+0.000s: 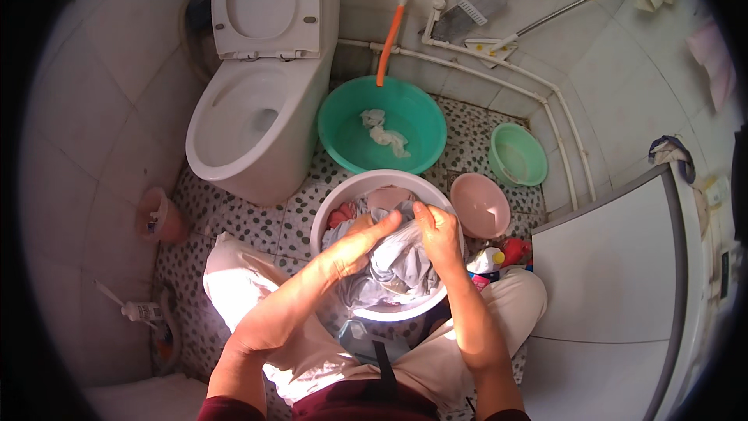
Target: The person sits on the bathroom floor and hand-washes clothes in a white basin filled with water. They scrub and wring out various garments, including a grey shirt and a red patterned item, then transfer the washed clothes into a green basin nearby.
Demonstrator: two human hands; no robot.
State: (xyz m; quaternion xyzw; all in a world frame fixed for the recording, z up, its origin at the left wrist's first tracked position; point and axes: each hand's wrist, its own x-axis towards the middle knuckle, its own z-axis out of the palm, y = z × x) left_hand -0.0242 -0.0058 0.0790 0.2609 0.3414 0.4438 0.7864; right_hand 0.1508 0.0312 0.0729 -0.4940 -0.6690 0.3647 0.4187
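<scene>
A white basin [319,222] stands between my knees, heaped with wet-looking laundry. My left hand [365,243] is closed on a pale grey garment [396,259], thumb on top and fingers partly buried in the fabric. On the same garment, my right hand [438,235] pinches a bunched part near the basin's far right side. Between both hands the cloth hangs in folds and rests on the pile. Pink and red cloth [340,214] shows at the basin's far left. What lies deeper in the pile is hidden.
Beyond the basin stands a green tub [335,140] holding water and white cloth, below an orange hose [387,48]. A toilet [226,140] is at far left. Pink [477,222] and light green [520,157] bowls, a bottle [485,261] and a white cabinet [600,288] are right.
</scene>
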